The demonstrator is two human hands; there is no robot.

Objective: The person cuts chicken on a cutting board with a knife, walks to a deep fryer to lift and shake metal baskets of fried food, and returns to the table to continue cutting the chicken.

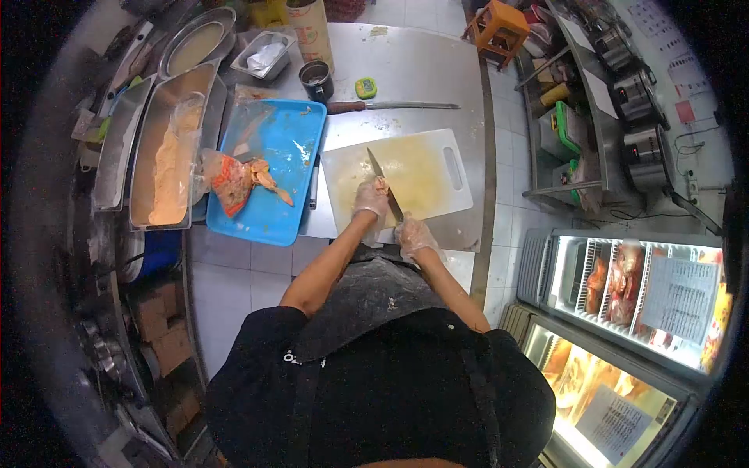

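On the white cutting board (351,160), its middle stained yellow, both of my hands work in clear plastic gloves. My left hand (370,200) is closed on a small pinkish piece of meat (381,185), right beside the blade. In my right hand (415,236) is the handle of a kitchen knife (374,162), whose blade points away from me across the board. Left of the board, a blue tray (300,129) bears a red-printed plastic bag (232,183) with pieces of raw meat (266,182) spilling from its mouth.
Behind the board lie a long sharpening rod (413,104) and a green timer (365,87), near a dark mug (316,80). A deep metal pan (140,175) of orange-tan powder stands left of the tray. Lit display fridges (538,261) stand at my right, below a shelf rack.
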